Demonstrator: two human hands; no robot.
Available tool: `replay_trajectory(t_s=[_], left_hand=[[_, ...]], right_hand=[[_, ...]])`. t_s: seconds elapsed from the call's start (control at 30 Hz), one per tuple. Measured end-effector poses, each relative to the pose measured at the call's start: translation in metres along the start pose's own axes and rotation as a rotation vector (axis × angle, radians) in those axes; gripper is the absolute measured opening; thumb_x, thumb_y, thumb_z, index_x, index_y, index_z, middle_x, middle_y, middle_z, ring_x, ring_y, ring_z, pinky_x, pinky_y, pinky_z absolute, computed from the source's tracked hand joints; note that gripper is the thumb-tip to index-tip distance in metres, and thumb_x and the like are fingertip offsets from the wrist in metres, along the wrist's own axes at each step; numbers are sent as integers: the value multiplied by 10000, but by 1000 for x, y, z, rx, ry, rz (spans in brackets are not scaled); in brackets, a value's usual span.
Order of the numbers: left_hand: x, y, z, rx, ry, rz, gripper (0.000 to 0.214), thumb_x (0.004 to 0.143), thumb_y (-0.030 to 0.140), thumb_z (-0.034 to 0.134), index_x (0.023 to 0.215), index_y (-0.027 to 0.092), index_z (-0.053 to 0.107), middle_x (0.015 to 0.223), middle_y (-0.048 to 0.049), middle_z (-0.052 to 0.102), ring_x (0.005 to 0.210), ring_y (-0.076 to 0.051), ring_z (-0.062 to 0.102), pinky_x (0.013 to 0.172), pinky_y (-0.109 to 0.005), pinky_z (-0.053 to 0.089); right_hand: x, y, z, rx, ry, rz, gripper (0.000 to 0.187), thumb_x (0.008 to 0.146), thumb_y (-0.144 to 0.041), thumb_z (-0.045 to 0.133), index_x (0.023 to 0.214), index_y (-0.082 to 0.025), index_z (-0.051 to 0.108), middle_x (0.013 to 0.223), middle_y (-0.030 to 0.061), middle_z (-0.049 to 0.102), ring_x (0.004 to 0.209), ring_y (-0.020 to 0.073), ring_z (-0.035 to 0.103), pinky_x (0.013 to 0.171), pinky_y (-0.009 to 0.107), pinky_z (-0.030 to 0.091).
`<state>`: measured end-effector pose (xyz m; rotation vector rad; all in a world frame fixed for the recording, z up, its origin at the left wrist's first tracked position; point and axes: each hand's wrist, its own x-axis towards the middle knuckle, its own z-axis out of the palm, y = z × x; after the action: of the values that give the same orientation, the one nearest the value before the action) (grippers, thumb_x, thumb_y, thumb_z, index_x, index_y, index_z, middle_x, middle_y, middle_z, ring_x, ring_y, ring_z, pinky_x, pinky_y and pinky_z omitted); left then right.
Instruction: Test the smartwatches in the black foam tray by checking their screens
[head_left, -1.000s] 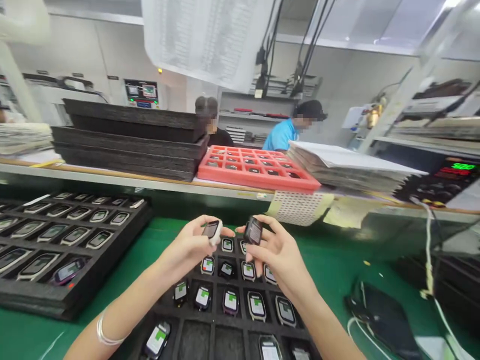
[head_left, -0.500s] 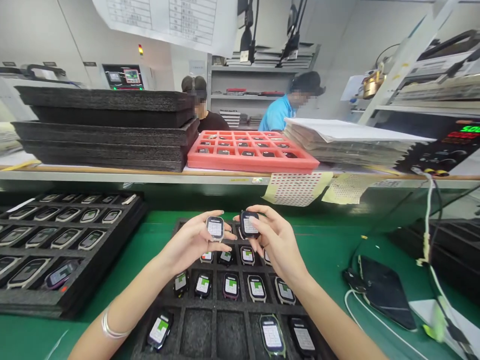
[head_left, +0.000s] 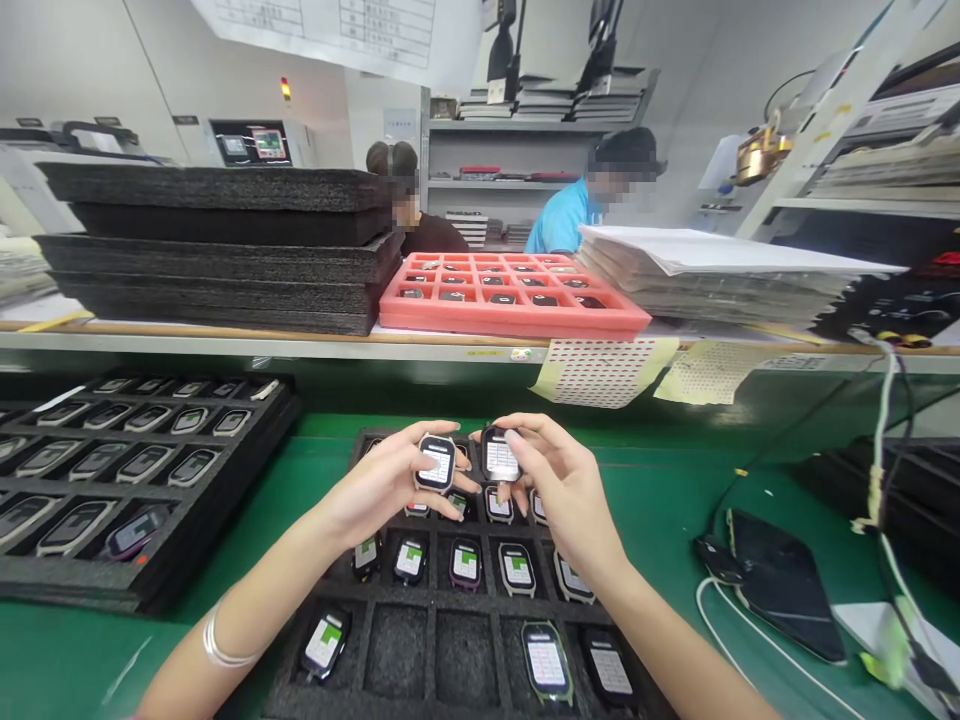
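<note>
My left hand point(head_left: 394, 470) grips a silver-framed smartwatch point(head_left: 435, 463) without a strap, its lit screen facing me and the thumb on the glass. A black smartwatch point(head_left: 501, 455) is pinched in my right hand point(head_left: 559, 480), whose thumb lies on its lit screen. Both are held over the far part of a black foam tray point(head_left: 352, 690). Several smartwatches lie in its compartments with lit white and green screens, among them a purple-framed one point(head_left: 466, 565) and a green-framed one point(head_left: 547, 662). Two front compartments hold nothing. My hands hide part of the back rows.
At left sits another black foam tray point(head_left: 187, 530) of smartwatches. The shelf ahead bears stacked black foam trays point(head_left: 217, 260), a red foam tray point(head_left: 510, 318) and a pile of sheets point(head_left: 697, 285). Cables and a black pouch point(head_left: 784, 580) lie right. Two people are beyond the shelf.
Both hands keep hold of their smartwatches. The left thumb has moved further onto its screen, and the black smartwatch is tilted a little differently. The whole view has shifted slightly.
</note>
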<state>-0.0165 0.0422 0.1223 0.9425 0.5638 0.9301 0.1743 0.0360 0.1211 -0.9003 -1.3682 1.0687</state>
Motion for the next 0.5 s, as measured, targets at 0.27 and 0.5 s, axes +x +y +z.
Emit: replay_trajectory(t_s=[0.27,0.5], left_hand=[[5,-6,-1,116,9,181,361,850,286,623,1179,144,575,887,-92,646,732,-187,642,521,-247,549],[-1,-1,4,49,0,153,355,852,151,516,1204,138,556,999,-109,656,896,-232,641,683,-351,582]], right_hand=[[-8,-6,-2,70,-132,13,255,909,-320,570,1128,-205,635,875,63,682,563,160,625,426,244,486],[-10,-9,-1,80,-108,15,223,883,-270,612,1098,-215,638,863,49,672,536,150,629,417,233,486]])
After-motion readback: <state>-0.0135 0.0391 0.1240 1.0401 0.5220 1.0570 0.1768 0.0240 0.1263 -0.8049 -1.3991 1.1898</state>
